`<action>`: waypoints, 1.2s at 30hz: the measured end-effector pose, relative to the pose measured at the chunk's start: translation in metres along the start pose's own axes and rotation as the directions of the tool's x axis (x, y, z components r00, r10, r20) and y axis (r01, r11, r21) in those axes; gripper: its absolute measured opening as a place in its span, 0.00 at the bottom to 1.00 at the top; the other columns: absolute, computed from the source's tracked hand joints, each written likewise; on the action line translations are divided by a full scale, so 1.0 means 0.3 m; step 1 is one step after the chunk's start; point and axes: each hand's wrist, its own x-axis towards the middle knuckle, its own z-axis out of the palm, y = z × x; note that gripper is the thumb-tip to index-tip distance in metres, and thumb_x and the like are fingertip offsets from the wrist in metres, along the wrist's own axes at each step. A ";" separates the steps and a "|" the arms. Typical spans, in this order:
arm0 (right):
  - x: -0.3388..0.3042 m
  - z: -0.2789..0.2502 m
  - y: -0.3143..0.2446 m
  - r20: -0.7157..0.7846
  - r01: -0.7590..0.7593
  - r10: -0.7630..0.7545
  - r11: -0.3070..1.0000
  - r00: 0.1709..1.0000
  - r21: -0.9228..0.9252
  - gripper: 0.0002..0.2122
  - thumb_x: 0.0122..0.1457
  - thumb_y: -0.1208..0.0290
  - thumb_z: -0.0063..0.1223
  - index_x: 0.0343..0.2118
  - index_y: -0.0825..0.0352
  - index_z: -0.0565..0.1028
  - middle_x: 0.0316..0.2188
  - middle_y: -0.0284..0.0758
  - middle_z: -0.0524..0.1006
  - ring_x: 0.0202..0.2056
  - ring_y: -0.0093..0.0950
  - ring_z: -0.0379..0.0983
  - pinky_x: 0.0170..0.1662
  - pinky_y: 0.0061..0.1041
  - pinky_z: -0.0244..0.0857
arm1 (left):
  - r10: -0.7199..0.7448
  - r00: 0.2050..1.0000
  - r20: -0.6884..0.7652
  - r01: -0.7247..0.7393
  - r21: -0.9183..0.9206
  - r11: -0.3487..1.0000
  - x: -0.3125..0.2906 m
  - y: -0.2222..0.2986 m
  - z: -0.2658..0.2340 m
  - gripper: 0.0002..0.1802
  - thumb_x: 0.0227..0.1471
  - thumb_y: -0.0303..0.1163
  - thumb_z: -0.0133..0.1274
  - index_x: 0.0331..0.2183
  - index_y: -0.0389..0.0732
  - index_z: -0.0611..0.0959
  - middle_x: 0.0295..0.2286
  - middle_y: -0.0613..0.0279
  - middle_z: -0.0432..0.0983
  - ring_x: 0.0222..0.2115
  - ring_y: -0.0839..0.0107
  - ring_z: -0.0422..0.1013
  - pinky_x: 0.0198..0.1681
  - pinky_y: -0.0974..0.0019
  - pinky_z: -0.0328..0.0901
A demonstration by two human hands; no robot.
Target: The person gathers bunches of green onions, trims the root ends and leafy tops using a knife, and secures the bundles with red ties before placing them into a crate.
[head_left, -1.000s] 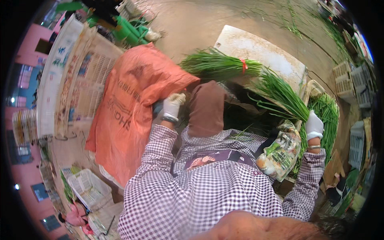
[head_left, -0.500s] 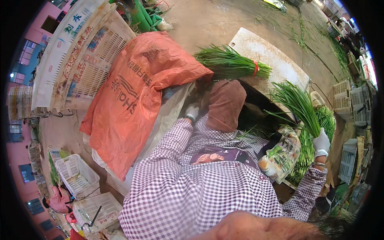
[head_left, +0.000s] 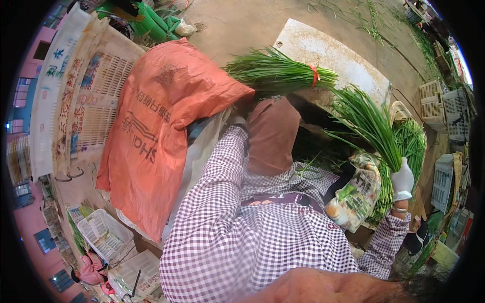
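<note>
My right hand [head_left: 402, 182], in a white glove, is closed around the lower ends of a loose bunch of long green chives [head_left: 371, 126], whose leaves fan up and left. Below it, more chives [head_left: 410, 139] fill a pale basket at the right. My left hand [head_left: 238, 120], also gloved, is mostly hidden beside the orange sack and a brown cloth-covered rounded shape [head_left: 274, 136]; its fingers do not show. A chive bundle tied with a red band [head_left: 283, 74] lies across the near-left part of a stained white board [head_left: 328, 45].
A large orange sack [head_left: 161, 121] rises at the left, before stacked white crates [head_left: 93, 91]. A clear printed plastic bag [head_left: 356, 199] lies near my right forearm. More crates [head_left: 430, 108] stand at the far right, and a white basket [head_left: 105, 233] at the lower left.
The view has shifted, so the sack and tied bundle appear farther left. My left hand has gone farther out of sight. My right hand keeps its hold on the chives.
</note>
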 end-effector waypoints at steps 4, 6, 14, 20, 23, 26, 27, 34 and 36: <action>0.005 -0.013 -0.049 -0.038 0.053 -0.050 0.995 0.998 0.088 0.15 0.51 0.68 0.57 0.43 0.60 0.70 0.27 0.48 0.77 0.32 0.50 0.74 0.32 0.44 0.66 | 0.014 1.000 -0.026 -0.012 0.060 0.998 0.063 0.026 -0.019 0.15 0.49 0.35 0.51 0.38 0.39 0.82 0.34 0.52 0.78 0.38 0.59 0.74 0.42 0.63 0.67; 0.011 -0.020 -0.075 -0.051 0.052 -0.044 0.985 0.998 0.164 0.14 0.51 0.69 0.57 0.42 0.60 0.70 0.27 0.46 0.77 0.31 0.50 0.74 0.32 0.43 0.66 | 0.039 0.998 -0.053 -0.035 0.085 0.996 0.074 0.031 -0.016 0.14 0.49 0.36 0.52 0.37 0.39 0.82 0.34 0.52 0.78 0.37 0.59 0.74 0.42 0.63 0.67; 0.052 0.024 -0.065 -0.015 -0.035 0.040 0.962 0.999 0.271 0.16 0.49 0.77 0.57 0.42 0.64 0.69 0.31 0.44 0.78 0.33 0.46 0.75 0.34 0.35 0.66 | 0.245 0.940 -0.235 -0.222 0.122 0.967 -0.129 0.249 -0.109 0.14 0.46 0.36 0.54 0.35 0.39 0.82 0.31 0.53 0.78 0.35 0.59 0.74 0.40 0.62 0.68; 0.108 0.053 -0.073 0.006 -0.069 0.073 0.908 0.997 0.414 0.14 0.49 0.76 0.57 0.40 0.64 0.69 0.28 0.41 0.78 0.31 0.44 0.76 0.32 0.34 0.66 | 0.352 0.873 -0.338 -0.343 0.087 0.935 -0.310 0.621 -0.384 0.14 0.45 0.37 0.56 0.34 0.39 0.82 0.29 0.54 0.78 0.33 0.59 0.74 0.38 0.62 0.68; 0.137 0.061 -0.102 0.005 -0.075 0.081 0.899 0.997 0.431 0.14 0.49 0.75 0.58 0.40 0.65 0.69 0.28 0.40 0.79 0.31 0.43 0.76 0.32 0.34 0.66 | 0.361 0.863 -0.353 -0.355 0.085 0.931 -0.317 0.666 -0.425 0.14 0.44 0.37 0.56 0.33 0.39 0.81 0.28 0.54 0.78 0.32 0.59 0.75 0.37 0.62 0.69; 0.167 0.053 -0.149 0.020 -0.044 0.040 0.933 0.999 0.356 0.14 0.50 0.75 0.58 0.40 0.65 0.69 0.29 0.41 0.79 0.31 0.43 0.76 0.32 0.34 0.66 | 0.380 0.851 -0.361 -0.367 0.106 0.924 -0.330 0.724 -0.491 0.12 0.44 0.36 0.56 0.30 0.39 0.81 0.26 0.55 0.77 0.29 0.59 0.74 0.34 0.62 0.69; 0.172 0.052 -0.164 0.029 -0.046 0.038 0.933 0.999 0.358 0.15 0.49 0.75 0.58 0.40 0.64 0.69 0.29 0.41 0.79 0.31 0.44 0.76 0.32 0.35 0.66 | 0.392 0.845 -0.364 -0.376 0.116 0.919 -0.331 0.743 -0.526 0.11 0.44 0.36 0.56 0.29 0.38 0.81 0.25 0.55 0.77 0.27 0.60 0.74 0.33 0.63 0.68; 0.177 0.121 -0.129 -0.017 -0.013 0.019 0.960 1.000 0.279 0.16 0.50 0.74 0.58 0.43 0.61 0.70 0.29 0.41 0.78 0.31 0.45 0.75 0.31 0.36 0.66 | 0.311 0.911 -0.272 -0.277 0.157 0.948 -0.217 0.303 -0.143 0.11 0.45 0.36 0.55 0.28 0.37 0.81 0.24 0.54 0.77 0.26 0.58 0.74 0.31 0.62 0.68; 0.166 0.083 -0.145 0.012 -0.061 0.059 0.983 0.998 0.173 0.16 0.51 0.73 0.57 0.44 0.60 0.70 0.29 0.41 0.78 0.31 0.45 0.75 0.31 0.36 0.66 | 0.248 0.947 -0.205 -0.213 0.175 0.961 -0.117 0.040 0.067 0.12 0.45 0.36 0.55 0.28 0.36 0.81 0.24 0.53 0.77 0.26 0.58 0.74 0.31 0.62 0.68</action>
